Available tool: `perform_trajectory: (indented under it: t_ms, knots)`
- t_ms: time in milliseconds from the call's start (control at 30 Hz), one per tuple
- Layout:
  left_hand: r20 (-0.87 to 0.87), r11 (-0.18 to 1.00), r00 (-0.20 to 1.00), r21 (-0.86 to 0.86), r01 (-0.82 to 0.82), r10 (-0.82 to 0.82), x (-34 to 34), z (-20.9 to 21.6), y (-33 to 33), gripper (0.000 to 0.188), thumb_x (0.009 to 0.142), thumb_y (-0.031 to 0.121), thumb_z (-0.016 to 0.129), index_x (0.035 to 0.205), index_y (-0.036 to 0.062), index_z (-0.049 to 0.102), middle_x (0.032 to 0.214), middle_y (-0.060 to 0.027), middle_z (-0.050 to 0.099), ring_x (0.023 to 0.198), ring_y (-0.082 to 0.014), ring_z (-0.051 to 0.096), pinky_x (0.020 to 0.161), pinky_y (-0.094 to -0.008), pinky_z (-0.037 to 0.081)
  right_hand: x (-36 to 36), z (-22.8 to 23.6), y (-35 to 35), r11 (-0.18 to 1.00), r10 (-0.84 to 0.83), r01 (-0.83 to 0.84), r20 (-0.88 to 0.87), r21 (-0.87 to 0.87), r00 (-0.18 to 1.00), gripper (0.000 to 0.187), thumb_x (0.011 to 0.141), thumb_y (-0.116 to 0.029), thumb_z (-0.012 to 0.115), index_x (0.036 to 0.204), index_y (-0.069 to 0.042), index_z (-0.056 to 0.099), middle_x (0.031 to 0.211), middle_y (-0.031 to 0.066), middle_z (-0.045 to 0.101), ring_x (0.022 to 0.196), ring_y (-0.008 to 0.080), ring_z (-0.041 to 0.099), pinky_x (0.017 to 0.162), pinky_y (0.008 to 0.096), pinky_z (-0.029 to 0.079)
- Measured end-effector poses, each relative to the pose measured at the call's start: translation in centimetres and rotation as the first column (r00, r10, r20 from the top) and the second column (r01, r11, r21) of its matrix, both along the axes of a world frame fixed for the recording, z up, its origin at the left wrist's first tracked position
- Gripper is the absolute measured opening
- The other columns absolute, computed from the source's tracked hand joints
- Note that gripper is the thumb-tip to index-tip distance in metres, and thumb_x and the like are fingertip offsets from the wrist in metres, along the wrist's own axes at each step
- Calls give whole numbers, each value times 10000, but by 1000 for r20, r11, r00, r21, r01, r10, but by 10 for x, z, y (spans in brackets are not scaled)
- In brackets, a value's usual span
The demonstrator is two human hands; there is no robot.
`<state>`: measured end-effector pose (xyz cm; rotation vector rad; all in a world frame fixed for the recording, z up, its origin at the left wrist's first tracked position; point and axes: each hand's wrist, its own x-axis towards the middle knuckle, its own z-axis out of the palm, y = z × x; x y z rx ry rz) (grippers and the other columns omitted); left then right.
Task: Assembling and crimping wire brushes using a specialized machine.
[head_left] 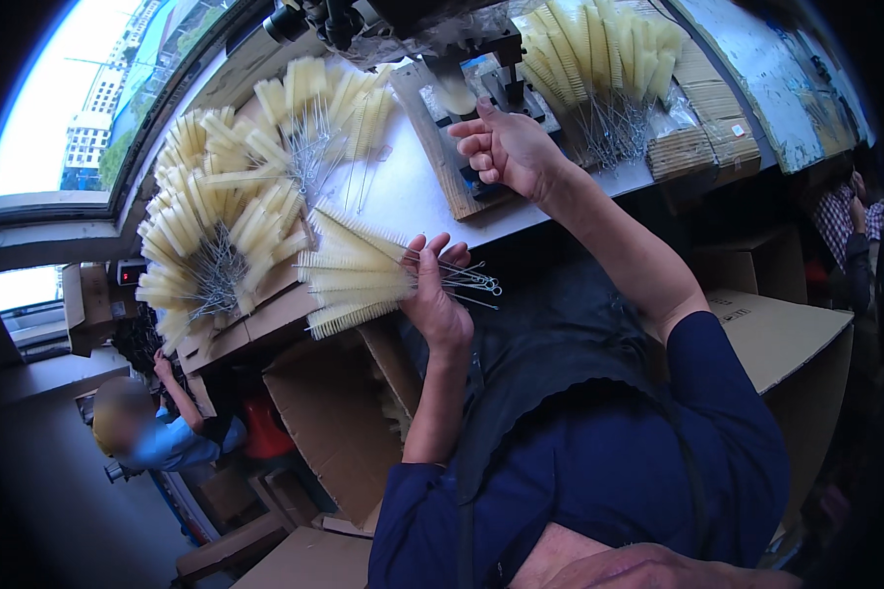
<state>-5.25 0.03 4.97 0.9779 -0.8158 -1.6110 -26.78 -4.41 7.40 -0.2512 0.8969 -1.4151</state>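
My left hand is closed around a fanned bunch of wire brushes. Their cream bristle heads point left, and thin wire stems ending in small loops stick out on the right. At the bench machine, my right hand is raised with its fingers loosely curled and the thumb apart. Nothing shows in its grasp. Just beyond the right thumb, a pale blurred shape stands at the machine; whether the thumb touches it is hard to tell.
Piles of similar brushes lie on the left of the white bench, with another heap right of the machine. Flattened cardboard is stacked at the right. Open cartons stand below. Another person works at lower left.
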Motion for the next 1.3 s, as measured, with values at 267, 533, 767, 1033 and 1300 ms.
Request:
perform_trajectory:
  t_ms: [267, 533, 767, 1033, 1300]
  knots:
    - [18, 1000, 1000, -19, -2, 2, 6, -4, 0, 225, 1029, 116, 508, 1212, -4, 457, 1137, -214, 635, 910, -285, 694, 825, -390, 583, 12, 31, 0, 998, -16, 22, 99, -55, 995, 746, 921, -576, 584, 1242, 87, 466, 1049, 188, 663, 805, 243, 708, 667, 376, 617]
    - [72, 998, 996, -32, 47, -45, 5, -1, 4, 185, 1033, 112, 502, 1173, 14, 430, 1170, -238, 626, 932, -291, 694, 819, -392, 595, 38, 25, -16, 983, -168, 153, 162, 102, 972, 258, 996, -289, 577, 1037, -40, 525, 730, 14, 553, 583, 121, 556, 553, 256, 525]
    - [51, 1000, 999, -7, 2, -2, 3, -6, 1, 159, 1011, 92, 548, 1134, 7, 494, 1082, -166, 630, 886, -249, 683, 772, -382, 600, 9, 8, 6, 998, 18, -31, 203, 58, 979, 355, 1055, -381, 455, 968, -41, 506, 606, -65, 358, 453, 40, 288, 388, 197, 263]
    - [72, 999, 997, -35, -26, 29, -5, -7, 4, 166, 972, 28, 598, 1124, -20, 551, 1009, -95, 603, 837, -193, 662, 739, -367, 610, 0, 13, 30, 998, 64, -62, 152, -18, 986, 380, 1051, -404, 454, 881, -70, 519, 543, -65, 368, 401, 49, 279, 359, 205, 260]
    - [86, 1000, 996, -21, -22, 24, -7, -12, 3, 167, 957, -2, 607, 1112, -32, 552, 984, -102, 609, 818, -184, 654, 726, -353, 599, -40, -10, 45, 990, -58, 87, 242, -110, 968, 350, 1068, -358, 417, 869, -87, 514, 531, -73, 344, 412, 36, 274, 372, 197, 235]
